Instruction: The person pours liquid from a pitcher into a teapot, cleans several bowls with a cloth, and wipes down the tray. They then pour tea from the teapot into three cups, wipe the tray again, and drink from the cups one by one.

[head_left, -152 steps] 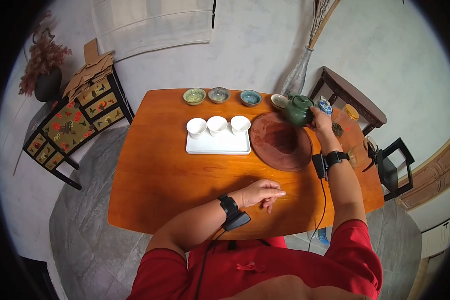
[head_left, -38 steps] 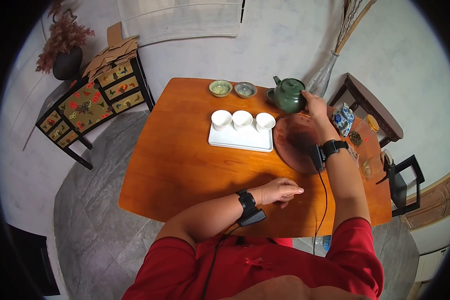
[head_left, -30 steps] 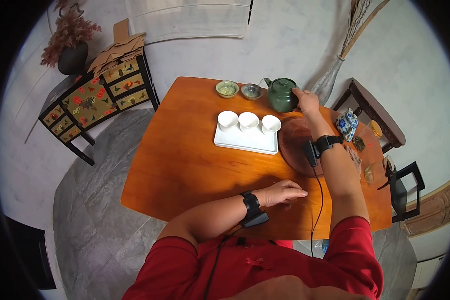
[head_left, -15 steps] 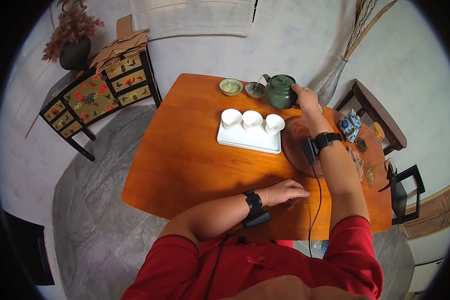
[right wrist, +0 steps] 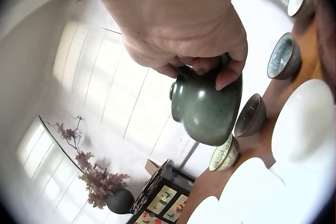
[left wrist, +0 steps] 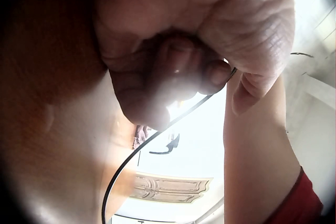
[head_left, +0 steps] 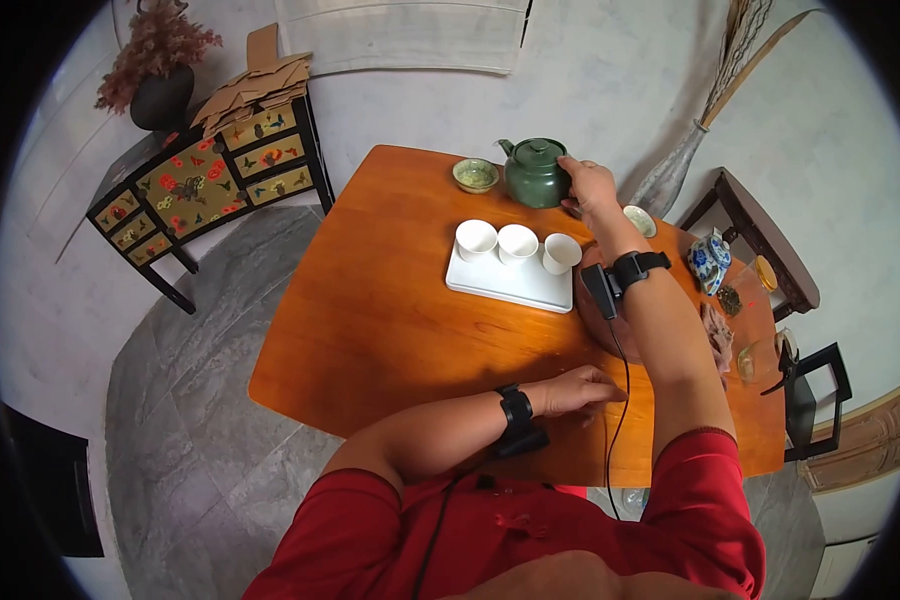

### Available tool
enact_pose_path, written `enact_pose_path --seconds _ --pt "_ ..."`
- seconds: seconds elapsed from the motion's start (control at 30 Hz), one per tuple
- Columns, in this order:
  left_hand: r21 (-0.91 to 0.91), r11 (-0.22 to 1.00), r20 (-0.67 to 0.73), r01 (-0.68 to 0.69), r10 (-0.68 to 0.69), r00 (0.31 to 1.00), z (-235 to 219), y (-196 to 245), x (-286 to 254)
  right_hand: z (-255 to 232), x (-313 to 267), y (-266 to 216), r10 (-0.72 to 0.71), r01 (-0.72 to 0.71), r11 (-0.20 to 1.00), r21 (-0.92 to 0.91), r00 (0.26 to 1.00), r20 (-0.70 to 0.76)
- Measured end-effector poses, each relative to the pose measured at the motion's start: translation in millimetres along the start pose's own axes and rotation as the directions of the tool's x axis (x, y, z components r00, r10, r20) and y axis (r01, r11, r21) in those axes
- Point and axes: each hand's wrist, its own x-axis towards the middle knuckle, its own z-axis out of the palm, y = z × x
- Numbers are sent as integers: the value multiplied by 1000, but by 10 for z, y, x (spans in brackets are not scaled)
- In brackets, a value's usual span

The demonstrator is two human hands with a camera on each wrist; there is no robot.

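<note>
Behind the orange-brown wooden table runs a pale wall, with a painted black chest of drawers at your 10 o'clock. Taking the table as a clock, with 12 farthest from you, the green teapot is near 12, lid on and spout towards 10. Your right hand grasps it, fingers and thumb closed around the handle, and the right wrist view shows it held up beside the bowls. Whether anything flows from the spout, you cannot tell.

A green glazed bowl stands just on the teapot's 9 o'clock side. A dark bowl and a blue glazed bowl show in the right wrist view. A pale bowl is at 1.

Nearer the middle, three white cups line the far side of a white rectangular tray. The round brown tray at 3 is partly hidden by your forearm; the blue-and-white pot is at 2. Your left hand is released at 5, fingers loosely curled by the near edge.
</note>
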Motion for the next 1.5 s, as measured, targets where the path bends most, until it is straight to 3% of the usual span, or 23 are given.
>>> enact_pose_path --seconds 0.3,0.4,0.47,0.5,0.57,0.67,0.77,1.07,1.3,1.5 --pt "-63 998 38 4 -2 999 -33 -56 43 217 -30 -47 -69 78 968 -241 997 45" --pt "-68 997 39 26 -23 999 -35 -39 33 211 -32 -6 -73 76 984 -160 997 26" --pt "-13 1000 34 4 -4 999 -37 -39 26 169 -12 50 -5 4 999 48 1000 23" --pt "-13 1000 36 6 -6 999 -34 -39 24 128 -3 74 -5 4 999 49 1000 20" --pt "0 1000 20 -16 16 1000 -13 -10 0 24 -21 99 -4 -10 975 223 998 61" --pt "10 1000 5 -3 3 1000 11 30 -34 -204 -157 41 -31 12 937 348 998 48" --pt "-46 999 69 21 -18 997 -41 -28 15 -560 -289 20 -99 76 932 356 994 48" --pt "-79 997 131 20 -9 991 -48 -45 32 -1491 -970 214 -59 49 967 250 998 30" --pt "-94 995 132 16 -3 991 -56 -46 35 -1605 -1379 352 44 -42 989 143 999 -11" --pt "-93 996 126 9 3 992 -64 -69 41 -1590 -1476 388 75 -77 995 62 997 37"
